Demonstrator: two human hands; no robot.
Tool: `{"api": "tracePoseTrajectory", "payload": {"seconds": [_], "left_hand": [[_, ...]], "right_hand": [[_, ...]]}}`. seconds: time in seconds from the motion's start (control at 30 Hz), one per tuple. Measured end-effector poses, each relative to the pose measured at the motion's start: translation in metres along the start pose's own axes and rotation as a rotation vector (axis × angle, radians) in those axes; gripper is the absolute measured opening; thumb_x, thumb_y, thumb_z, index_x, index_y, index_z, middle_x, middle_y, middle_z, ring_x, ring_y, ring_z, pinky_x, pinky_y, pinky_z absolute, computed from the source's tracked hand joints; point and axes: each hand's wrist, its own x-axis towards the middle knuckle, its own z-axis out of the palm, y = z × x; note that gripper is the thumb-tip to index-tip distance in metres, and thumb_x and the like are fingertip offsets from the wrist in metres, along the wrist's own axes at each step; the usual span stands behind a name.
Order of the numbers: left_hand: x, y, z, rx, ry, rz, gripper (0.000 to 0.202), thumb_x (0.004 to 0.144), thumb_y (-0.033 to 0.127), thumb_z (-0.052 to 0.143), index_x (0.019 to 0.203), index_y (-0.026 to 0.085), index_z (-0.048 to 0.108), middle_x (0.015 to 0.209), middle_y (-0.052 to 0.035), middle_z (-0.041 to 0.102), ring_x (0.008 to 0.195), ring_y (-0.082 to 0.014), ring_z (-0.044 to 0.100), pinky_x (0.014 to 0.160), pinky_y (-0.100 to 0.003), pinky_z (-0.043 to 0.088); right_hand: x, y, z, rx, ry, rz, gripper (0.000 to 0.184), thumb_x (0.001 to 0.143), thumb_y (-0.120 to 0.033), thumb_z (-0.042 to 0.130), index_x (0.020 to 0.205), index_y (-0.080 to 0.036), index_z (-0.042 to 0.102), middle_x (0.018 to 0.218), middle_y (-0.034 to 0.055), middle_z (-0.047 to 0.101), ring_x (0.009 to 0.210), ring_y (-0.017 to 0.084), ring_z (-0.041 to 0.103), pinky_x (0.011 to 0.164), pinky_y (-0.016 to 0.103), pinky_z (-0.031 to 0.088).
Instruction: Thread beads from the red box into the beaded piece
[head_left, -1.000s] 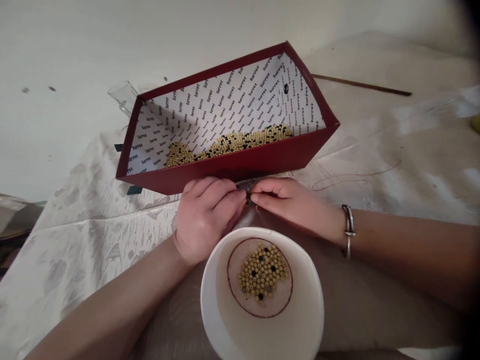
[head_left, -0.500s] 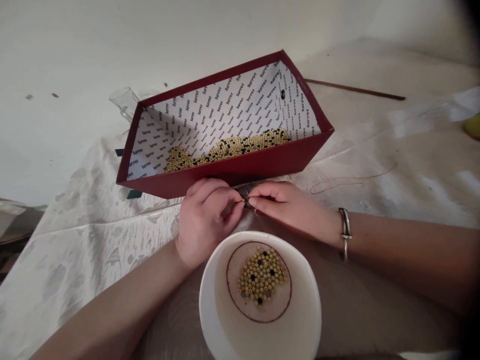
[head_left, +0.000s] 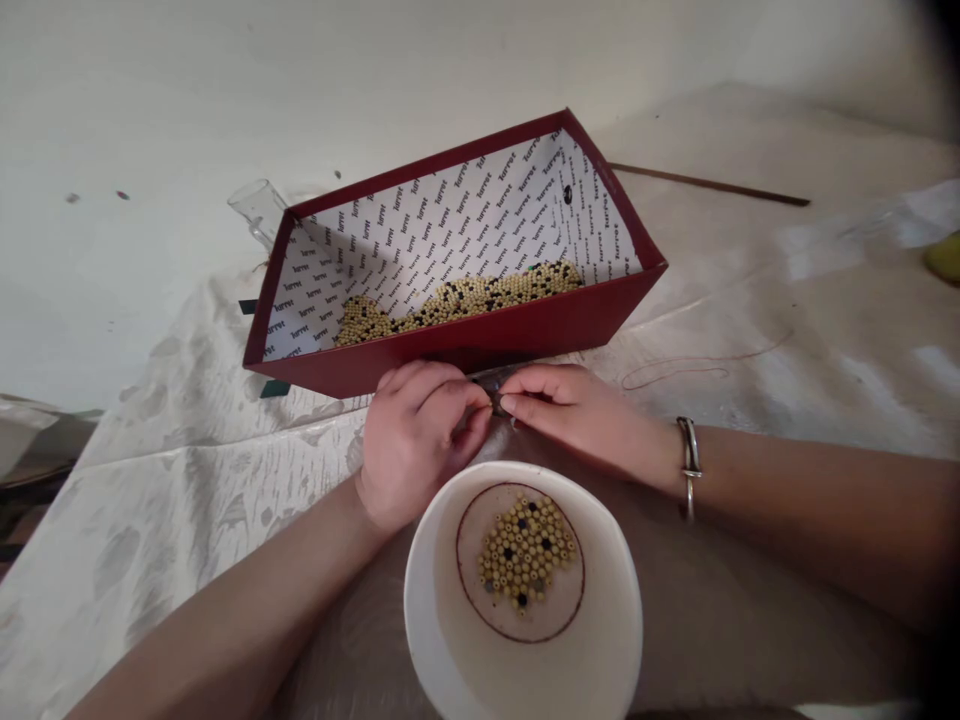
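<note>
Right wrist: fitted with one slim metal bangle (head_left: pixel 688 468), silver in tone. Profile: narrow and rounded, with parallel strands along its upper part. A short crosspiece (small, but distinct from the strands) spans the band near mid-length. Finish: glossy, with bright highlights. Left forearm (head_left: pixel 255 600) and right forearm (head_left: pixel 810 490): bare. Left hand (head_left: pixel 412 440) and right hand (head_left: pixel 577 405): likewise bare.

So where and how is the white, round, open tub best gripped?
Probably pinch the tub by its right rim, coming from the right: its mouth faces the camera, exposing a wall edge, the left hand crowds its far left side, and round yellow and black beads lie low inside.
</note>
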Motion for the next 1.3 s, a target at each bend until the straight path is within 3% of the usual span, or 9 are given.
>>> {"api": "tracePoseTrajectory", "payload": {"seconds": [0.63, 0.8, 1.3], "left_hand": [[0.0005, 0.0001, -0.0022, 0.036, 0.021, 0.038, 0.005, 0.073, 0.020, 0.055, 0.074, 0.021, 0.060, 0.078, -0.0008, 0.060, 0.076, -0.0150, 0.054, 0.072, -0.031, 0.042], [0.0003, -0.0021, -0.0018, 0.065, 0.071, 0.030, 0.003, 0.071, 0.019, 0.056, 0.072, 0.019, 0.060, 0.076, -0.0016, 0.059, 0.075, -0.0150, 0.053, 0.072, -0.030, 0.043], [-0.0013, -0.0032, 0.0002, -0.001, 0.030, 0.080, 0.005, 0.073, 0.019, 0.057, 0.078, 0.019, 0.058, 0.079, -0.0008, 0.061, 0.078, -0.0138, 0.054, 0.074, -0.029, 0.044]], "right_hand": [[0.0002, -0.0009, 0.0006, 0.016, -0.026, -0.015, 0.021, 0.082, -0.027, 0.044, 0.081, -0.017, 0.062, 0.078, 0.0004, 0.064, 0.071, 0.012, 0.055, 0.064, 0.023, 0.040], [0.0007, 0.0004, 0.0008, 0.011, -0.007, -0.008, 0.020, 0.081, -0.028, 0.046, 0.083, -0.018, 0.062, 0.079, -0.0004, 0.064, 0.071, 0.011, 0.055, 0.065, 0.022, 0.040], [0.0004, 0.0011, 0.0000, 0.002, -0.001, -0.002, 0.020, 0.082, -0.030, 0.045, 0.081, -0.019, 0.061, 0.078, -0.0012, 0.063, 0.071, 0.011, 0.055, 0.064, 0.022, 0.040]]}}
